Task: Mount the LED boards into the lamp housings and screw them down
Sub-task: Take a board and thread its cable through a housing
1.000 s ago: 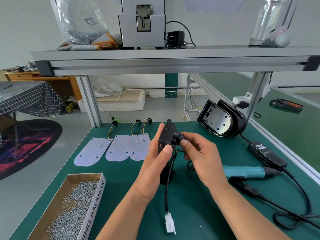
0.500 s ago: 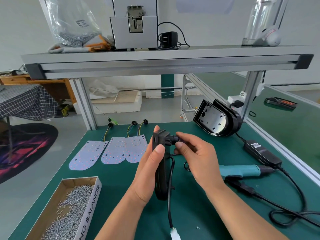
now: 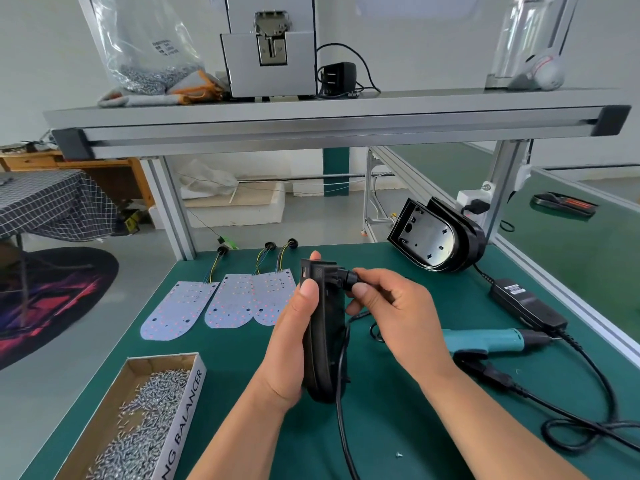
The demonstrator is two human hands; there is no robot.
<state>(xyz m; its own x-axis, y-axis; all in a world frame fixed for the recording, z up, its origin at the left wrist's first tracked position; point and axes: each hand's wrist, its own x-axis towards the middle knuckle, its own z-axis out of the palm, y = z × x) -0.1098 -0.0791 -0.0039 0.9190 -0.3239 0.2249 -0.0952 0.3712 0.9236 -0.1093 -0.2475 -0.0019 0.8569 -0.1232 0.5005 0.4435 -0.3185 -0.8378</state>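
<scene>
nearby: LED boards (image 3: 225, 301) left of held lamp housing (image 3: 323, 341), screwdriver (image 3: 485, 341) right
hands: my left hand (image 3: 291, 348) grips it, right hand (image 3: 401, 317) pinches its cable plug (image 3: 348, 278)

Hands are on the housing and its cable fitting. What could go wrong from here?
1. The left hand alone grips the lamp housing edge-on while the right hand pinches the grommet: it could twist loose.
2. The cable dangles toward the near edge and may snag.
3. Setting the housing on the loose screw could scratch it.

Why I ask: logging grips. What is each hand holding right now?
Left hand: closed around the lamp housing.
Right hand: pinching the cable grommet on it.
</scene>
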